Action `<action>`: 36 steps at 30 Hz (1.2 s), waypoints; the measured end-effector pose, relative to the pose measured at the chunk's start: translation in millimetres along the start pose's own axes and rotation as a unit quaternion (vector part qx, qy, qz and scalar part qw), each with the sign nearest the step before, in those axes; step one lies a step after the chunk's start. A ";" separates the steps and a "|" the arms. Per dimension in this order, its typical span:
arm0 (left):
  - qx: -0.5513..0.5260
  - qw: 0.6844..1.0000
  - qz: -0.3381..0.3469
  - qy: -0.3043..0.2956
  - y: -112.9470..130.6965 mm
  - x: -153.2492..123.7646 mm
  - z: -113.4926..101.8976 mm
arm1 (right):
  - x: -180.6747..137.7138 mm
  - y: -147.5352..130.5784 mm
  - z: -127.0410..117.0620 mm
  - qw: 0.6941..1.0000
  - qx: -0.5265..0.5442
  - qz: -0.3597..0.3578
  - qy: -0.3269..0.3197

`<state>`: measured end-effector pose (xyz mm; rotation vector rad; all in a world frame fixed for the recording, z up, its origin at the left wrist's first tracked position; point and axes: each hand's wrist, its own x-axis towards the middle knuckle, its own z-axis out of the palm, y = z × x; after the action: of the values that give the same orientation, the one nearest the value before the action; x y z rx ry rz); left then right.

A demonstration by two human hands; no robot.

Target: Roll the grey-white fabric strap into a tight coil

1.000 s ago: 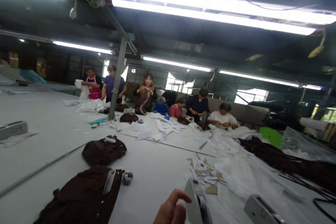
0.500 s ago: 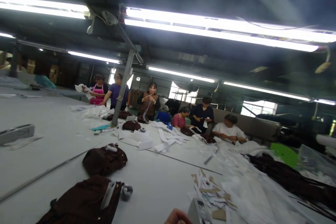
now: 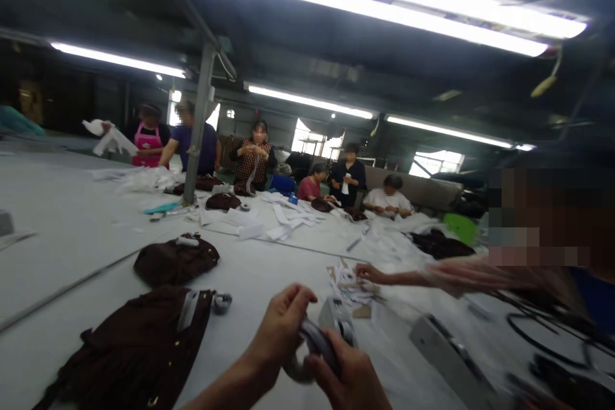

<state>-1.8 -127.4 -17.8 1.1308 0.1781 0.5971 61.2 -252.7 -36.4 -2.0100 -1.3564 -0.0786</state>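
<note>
Low in the middle of the head view, my right hand (image 3: 353, 368) is wrapped round a roll of grey tape (image 3: 324, 347). My left hand (image 3: 278, 323) is closed at the roll's upper left, thumb and fingers pinched together; a loose tape end between them is too blurred to make out. Just behind the roll stands a grey box-shaped device (image 3: 331, 317). Left of my hands lie two dark brown fabric bags (image 3: 139, 339), the nearer with a white strip on it. A small grey roll (image 3: 221, 303) sits beside that nearer bag.
A co-worker's arm (image 3: 408, 277) reaches from the right to a pile of paper scraps (image 3: 355, 285). A second grey device (image 3: 449, 359) stands at the right. A metal post (image 3: 198, 134) rises from the table (image 3: 259, 269). Several people work along the far side.
The view has tilted down and shifted right. Both my hands have come into view with the tape roll; before, only part of one hand showed. A co-worker's arm has appeared at the right.
</note>
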 end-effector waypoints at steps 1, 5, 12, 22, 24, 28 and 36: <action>-0.015 1.000 -0.018 0.010 2.9 0.9 1.1 | 3.4 -2.2 -2.2 1.000 0.015 0.005 -0.010; -0.021 1.000 -0.004 0.018 16.0 5.9 1.9 | 16.0 -11.8 -17.3 0.999 0.031 0.026 0.002; 0.328 0.883 0.034 -0.333 74.6 25.0 4.6 | 36.0 -21.6 -50.4 0.997 0.052 -0.043 -0.027; 0.023 0.979 0.184 -0.086 75.2 21.5 26.4 | 50.6 -48.9 -45.0 0.991 0.053 -0.003 0.124; 0.012 0.979 0.186 -0.081 78.6 25.5 19.3 | 52.6 -51.7 -46.1 0.991 0.004 -0.001 0.134; 0.228 0.922 0.139 -0.281 101.7 31.4 -1.1 | 54.1 -51.4 -47.0 0.992 -0.068 -0.029 0.104; 0.259 0.906 0.180 -0.283 100.2 25.6 -9.1 | 54.1 -51.1 -43.0 0.997 0.076 -0.007 -0.001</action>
<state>-20.2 -77.5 71.3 1.8337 -0.4082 0.5306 56.7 -224.1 44.5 -1.8758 -1.3363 0.0201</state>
